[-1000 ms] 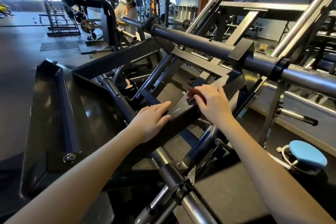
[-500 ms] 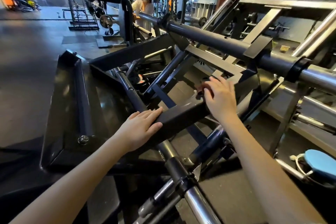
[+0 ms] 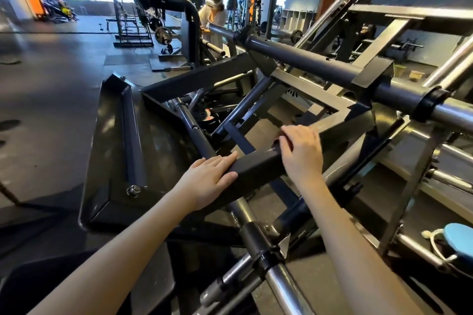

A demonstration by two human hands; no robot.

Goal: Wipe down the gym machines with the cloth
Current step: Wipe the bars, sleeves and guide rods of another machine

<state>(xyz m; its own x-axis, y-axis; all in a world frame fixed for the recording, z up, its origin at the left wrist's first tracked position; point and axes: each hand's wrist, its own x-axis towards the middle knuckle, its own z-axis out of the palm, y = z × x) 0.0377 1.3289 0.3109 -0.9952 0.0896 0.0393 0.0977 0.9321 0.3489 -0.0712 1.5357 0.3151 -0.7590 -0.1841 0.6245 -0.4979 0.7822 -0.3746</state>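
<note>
Across the gym machine's black beam (image 3: 258,164), the left hand (image 3: 210,181) lies flat with fingers straight, while the right hand (image 3: 302,153) curls around a dark red cloth (image 3: 277,139), pressing it down.

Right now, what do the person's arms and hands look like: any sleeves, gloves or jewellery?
Both the left forearm and right forearm are bare to the frame edge, with no sleeve in view. The left hand and right hand wear no gloves; no watch, band or ring shows on the visible sides.
</note>
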